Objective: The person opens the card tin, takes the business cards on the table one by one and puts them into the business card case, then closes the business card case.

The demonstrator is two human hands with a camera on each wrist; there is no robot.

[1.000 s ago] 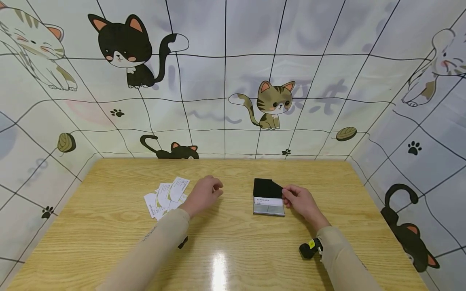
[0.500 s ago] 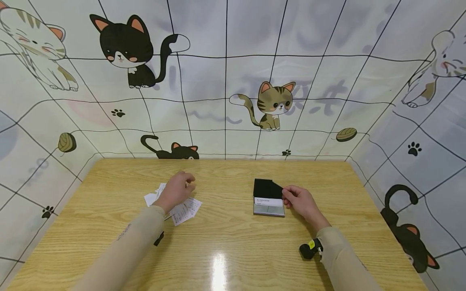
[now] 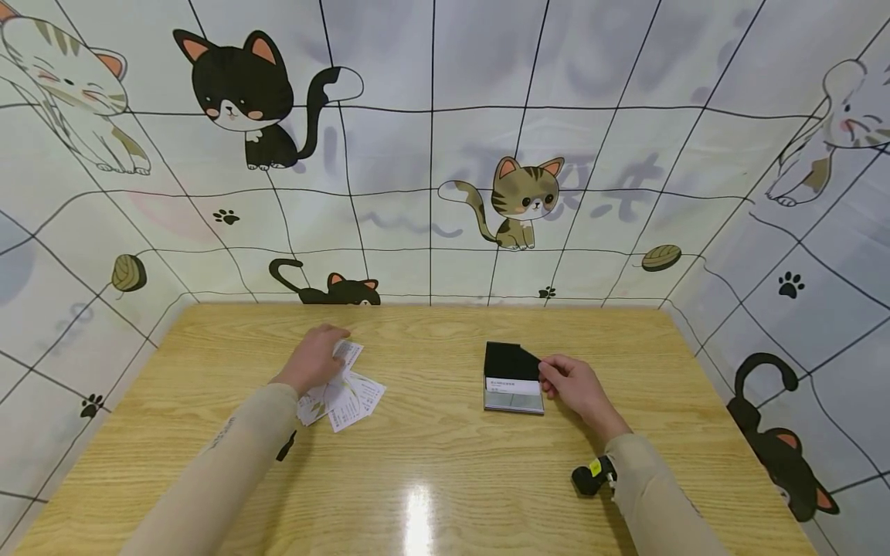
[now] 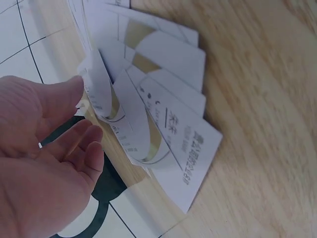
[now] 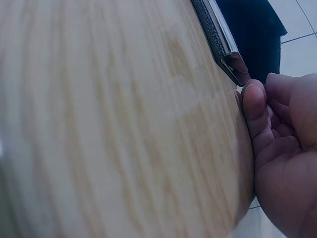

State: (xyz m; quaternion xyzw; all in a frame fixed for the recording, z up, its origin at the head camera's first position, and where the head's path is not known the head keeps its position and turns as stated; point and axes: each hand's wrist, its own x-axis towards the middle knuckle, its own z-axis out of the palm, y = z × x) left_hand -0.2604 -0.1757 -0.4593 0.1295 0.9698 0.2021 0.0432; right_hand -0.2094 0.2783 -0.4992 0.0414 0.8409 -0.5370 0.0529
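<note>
A loose fan of white business cards (image 3: 356, 401) lies on the left part of the table, printed with text and gold-green curves. My left hand (image 3: 314, 359) hovers at the far left side of these cards. In the left wrist view, the thumb tip is right at the cards' edge and the fingers (image 4: 94, 158) are loosely bent beneath it. To the right, a black card case (image 3: 511, 361) lies with its flap up, a white card (image 3: 512, 385) showing above its silvery lower part. My right hand (image 3: 573, 382) pinches the case flap's right edge between thumb and forefinger.
The wooden table (image 3: 431, 448) runs back to a white wall cloth (image 3: 389, 154) with cat drawings and grid lines. Similar cloth closes off both sides. A black device with a yellow mark (image 3: 592, 472) is strapped at the right wrist.
My left hand has swung left over the card pile, uncovering the cards on its right side. The right hand and the card case have stayed put.
</note>
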